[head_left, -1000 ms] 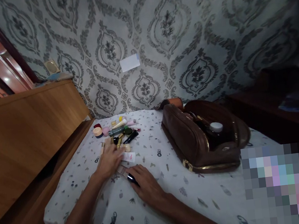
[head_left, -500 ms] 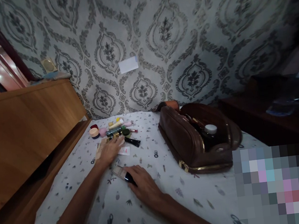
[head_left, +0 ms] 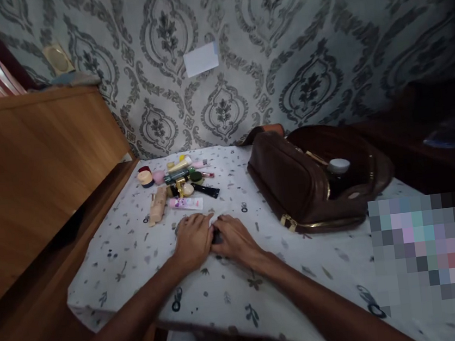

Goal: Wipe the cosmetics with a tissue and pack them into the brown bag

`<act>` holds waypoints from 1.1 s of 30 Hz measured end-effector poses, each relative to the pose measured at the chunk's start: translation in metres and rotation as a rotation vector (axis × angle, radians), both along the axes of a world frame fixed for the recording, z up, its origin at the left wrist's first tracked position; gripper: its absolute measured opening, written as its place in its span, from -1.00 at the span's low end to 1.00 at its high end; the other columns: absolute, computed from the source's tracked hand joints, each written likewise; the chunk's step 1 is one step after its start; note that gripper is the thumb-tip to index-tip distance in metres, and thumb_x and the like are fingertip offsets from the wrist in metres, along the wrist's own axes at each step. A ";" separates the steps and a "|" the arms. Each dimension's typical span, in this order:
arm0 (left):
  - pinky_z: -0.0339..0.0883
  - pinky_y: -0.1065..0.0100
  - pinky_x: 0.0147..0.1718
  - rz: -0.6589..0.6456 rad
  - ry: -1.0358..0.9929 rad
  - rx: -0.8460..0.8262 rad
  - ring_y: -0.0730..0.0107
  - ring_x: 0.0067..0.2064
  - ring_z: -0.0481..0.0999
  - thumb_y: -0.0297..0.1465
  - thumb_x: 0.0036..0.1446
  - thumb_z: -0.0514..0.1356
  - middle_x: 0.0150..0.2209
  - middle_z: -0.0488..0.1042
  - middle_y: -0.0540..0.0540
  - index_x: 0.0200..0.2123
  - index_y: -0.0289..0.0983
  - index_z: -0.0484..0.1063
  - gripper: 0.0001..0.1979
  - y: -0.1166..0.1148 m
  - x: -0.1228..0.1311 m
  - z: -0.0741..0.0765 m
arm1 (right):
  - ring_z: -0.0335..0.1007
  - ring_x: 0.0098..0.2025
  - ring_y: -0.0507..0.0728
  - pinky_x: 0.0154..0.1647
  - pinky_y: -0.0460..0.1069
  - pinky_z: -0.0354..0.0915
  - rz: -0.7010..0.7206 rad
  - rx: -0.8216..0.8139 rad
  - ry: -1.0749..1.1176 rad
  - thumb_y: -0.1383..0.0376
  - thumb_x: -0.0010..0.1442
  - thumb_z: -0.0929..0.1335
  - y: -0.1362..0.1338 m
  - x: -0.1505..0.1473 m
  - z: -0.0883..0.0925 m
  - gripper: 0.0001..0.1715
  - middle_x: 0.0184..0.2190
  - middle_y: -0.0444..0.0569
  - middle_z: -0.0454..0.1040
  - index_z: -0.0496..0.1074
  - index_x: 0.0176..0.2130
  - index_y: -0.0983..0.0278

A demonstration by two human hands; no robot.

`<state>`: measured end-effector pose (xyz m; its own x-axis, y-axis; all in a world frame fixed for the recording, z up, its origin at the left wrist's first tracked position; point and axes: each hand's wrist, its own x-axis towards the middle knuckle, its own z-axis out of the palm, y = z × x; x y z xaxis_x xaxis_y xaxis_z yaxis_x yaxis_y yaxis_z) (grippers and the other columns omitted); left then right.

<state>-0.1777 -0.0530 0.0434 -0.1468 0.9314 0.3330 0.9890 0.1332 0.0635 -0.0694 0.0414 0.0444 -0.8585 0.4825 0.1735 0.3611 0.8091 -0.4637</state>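
My left hand (head_left: 194, 240) and my right hand (head_left: 236, 239) meet over the patterned white cloth, both closed around a small bottle with a black cap (head_left: 217, 236). Fingers cover most of the bottle; only a dark part shows between them. Just beyond my hands lies a pink and white tube (head_left: 187, 203), with a beige tube (head_left: 158, 204) to its left. A black tube (head_left: 206, 190) lies farther back, beside a small round cream-coloured piece (head_left: 188, 189).
Behind are more cosmetics, including a jar with a peach lid (head_left: 145, 177) and a green-blue tube (head_left: 176, 175). An open brown bag (head_left: 286, 180) stands at right, a white-capped container (head_left: 339, 166) inside. A wooden panel (head_left: 45, 153) borders the left; patterned wallpaper (head_left: 219, 100) rises behind.
My left hand has left the cosmetics pile and come back to my right hand, closing on the bottle. My right hand has shifted right with the bottle. The view has tilted down.
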 end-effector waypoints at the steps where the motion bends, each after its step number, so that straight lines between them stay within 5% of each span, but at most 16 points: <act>1: 0.18 -0.01 0.10 -0.004 0.002 -0.017 0.09 0.14 0.36 -0.41 0.36 -0.10 0.01 0.51 -0.20 0.11 -0.29 0.36 -0.63 -0.001 -0.005 0.000 | 0.36 -0.10 0.23 -0.09 0.05 0.19 0.017 -0.002 0.021 0.26 0.09 0.44 0.000 0.000 -0.001 -0.82 -0.23 0.07 0.49 0.47 -0.29 0.31; 11: 0.12 0.00 0.23 0.093 -0.115 -0.015 0.14 0.27 0.24 -0.28 0.40 -0.16 0.17 0.42 -0.15 0.17 -0.27 0.33 -0.56 -0.030 -0.072 -0.006 | 0.33 -0.20 0.17 -0.16 0.01 0.19 0.042 -0.055 -0.003 0.28 0.01 0.51 0.001 0.002 0.001 -0.73 -0.26 0.00 0.43 0.42 -0.29 0.30; 19: 0.23 0.03 0.18 0.192 -0.114 0.002 0.13 0.22 0.33 -0.23 0.39 -0.12 0.17 0.40 -0.20 0.15 -0.26 0.33 -0.57 -0.075 -0.084 -0.014 | 0.32 -0.19 0.14 -0.18 -0.02 0.19 0.057 -0.098 0.031 0.29 0.07 0.48 0.005 0.005 0.002 -0.76 -0.25 -0.03 0.40 0.41 -0.24 0.28; 27: 0.20 0.04 0.21 0.022 -0.101 -0.012 0.05 0.32 0.17 -0.15 0.33 0.02 0.33 0.14 -0.29 0.39 -0.19 -0.19 -0.31 -0.104 -0.075 -0.003 | 0.35 -0.10 0.18 -0.09 0.02 0.22 0.069 -0.133 0.026 0.34 0.11 0.44 0.006 0.004 0.001 -0.75 -0.19 0.00 0.40 0.45 -0.15 0.30; 30: 0.36 0.17 0.03 -0.088 -0.096 -0.022 0.15 0.13 0.38 -0.23 0.35 0.00 0.13 0.34 -0.24 0.30 -0.14 0.10 -0.52 -0.100 -0.073 0.006 | 0.35 -0.11 0.17 -0.07 0.02 0.23 0.080 -0.145 0.047 0.34 0.12 0.44 0.006 0.004 0.000 -0.75 -0.19 0.00 0.40 0.47 -0.14 0.28; 33: 0.39 0.32 -0.28 -0.071 -0.085 0.027 0.29 -0.23 0.47 -0.23 0.37 -0.02 -0.25 0.42 -0.12 -0.02 -0.23 0.40 -0.70 -0.095 -0.074 0.013 | 0.35 -0.17 0.15 -0.12 0.02 0.25 0.085 -0.138 0.062 0.34 0.12 0.44 0.008 0.004 0.000 -0.76 -0.22 -0.01 0.41 0.47 -0.15 0.28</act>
<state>-0.2516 -0.1477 0.0569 -0.1099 0.9312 0.3474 0.9868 0.0603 0.1505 -0.0650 0.0490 0.0443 -0.8870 0.4314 0.1648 0.2611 0.7628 -0.5915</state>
